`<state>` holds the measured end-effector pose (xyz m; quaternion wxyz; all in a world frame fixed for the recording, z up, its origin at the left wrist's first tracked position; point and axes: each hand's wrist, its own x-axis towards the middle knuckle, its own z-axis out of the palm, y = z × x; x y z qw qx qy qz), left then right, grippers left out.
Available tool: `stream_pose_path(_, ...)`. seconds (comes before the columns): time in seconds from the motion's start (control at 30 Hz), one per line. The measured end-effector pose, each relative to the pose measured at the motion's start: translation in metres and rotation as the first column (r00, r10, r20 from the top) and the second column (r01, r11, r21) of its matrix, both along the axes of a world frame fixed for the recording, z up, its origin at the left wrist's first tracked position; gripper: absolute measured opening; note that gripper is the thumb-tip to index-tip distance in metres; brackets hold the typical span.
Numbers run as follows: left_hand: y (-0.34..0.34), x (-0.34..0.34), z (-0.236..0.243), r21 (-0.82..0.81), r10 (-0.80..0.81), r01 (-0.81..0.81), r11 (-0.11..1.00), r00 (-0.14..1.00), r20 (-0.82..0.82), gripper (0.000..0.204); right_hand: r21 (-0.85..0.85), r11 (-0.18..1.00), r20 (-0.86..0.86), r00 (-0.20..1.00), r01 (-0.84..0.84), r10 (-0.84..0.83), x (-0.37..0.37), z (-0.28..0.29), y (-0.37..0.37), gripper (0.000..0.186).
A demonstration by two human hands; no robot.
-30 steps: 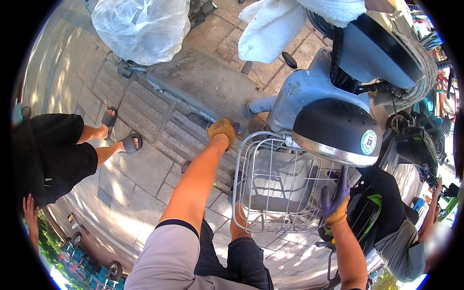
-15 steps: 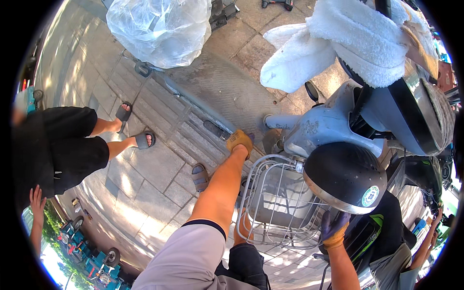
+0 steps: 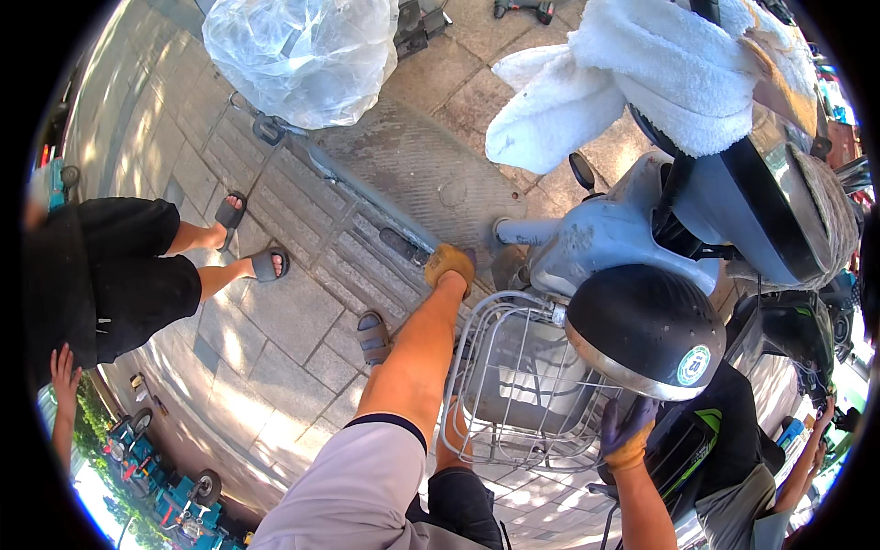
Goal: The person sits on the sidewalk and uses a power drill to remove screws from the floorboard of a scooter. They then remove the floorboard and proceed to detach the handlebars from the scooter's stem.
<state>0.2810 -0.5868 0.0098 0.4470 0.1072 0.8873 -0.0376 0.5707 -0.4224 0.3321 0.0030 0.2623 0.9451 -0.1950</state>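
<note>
A pale blue-grey scooter (image 3: 587, 240) stands in front of me, with a grey ribbed footboard (image 3: 422, 165). My left hand (image 3: 450, 268), in a tan and dark work glove, is closed at the footboard's near corner. Its fingertips are partly hidden. To its right is a silver wire basket (image 3: 527, 385) with a grey panel inside. A black dome-shaped shell (image 3: 642, 325) with a pale rim and a round sticker overlaps the basket's right side. Gloved in purple and orange, my right hand (image 3: 629, 433) reaches up to that rim, its thumb beside the basket and its other fingers partly behind the shell.
White towels (image 3: 655, 73) drape the far right part, by a small mirror (image 3: 581, 170). Clear plastic (image 3: 298, 60) covers a bulky thing at far left. A power drill (image 3: 524, 9) lies beyond. Someone in black shorts (image 3: 142, 275) stands left; an arm (image 3: 811, 454) shows at right.
The whole view has shifted slightly left. My right thumb now stands further from the other fingers. My left hand stays at the footboard's corner.
</note>
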Motion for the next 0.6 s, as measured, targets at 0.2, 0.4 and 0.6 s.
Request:
stream_pose_path(0.2, -0.017, 0.004, 0.015, 0.126, 0.181, -0.179, 0.976, 0.983, -0.007, 0.051, -0.053, 0.998, 0.012, 0.999, 0.035, -0.034, 0.009, -0.015, 0.004, 0.066)
stream_pose_path(0.4, -0.104, 0.036, 0.021, 0.449, 0.039, -0.118, 0.886, 0.983, 0.182, 0.050, -0.046, 0.999, 0.040, 0.999, 0.026, -0.024, 0.014, -0.017, 0.007, 0.082)
stream_pose_path(0.6, -0.341, 0.110, 0.039, 0.184, -0.158, 0.135, 0.974, 0.981, 0.115, 0.028, 0.103, 0.994, 0.059, 0.998, 0.032, -0.039, 0.013, -0.013, -0.008, 0.078)
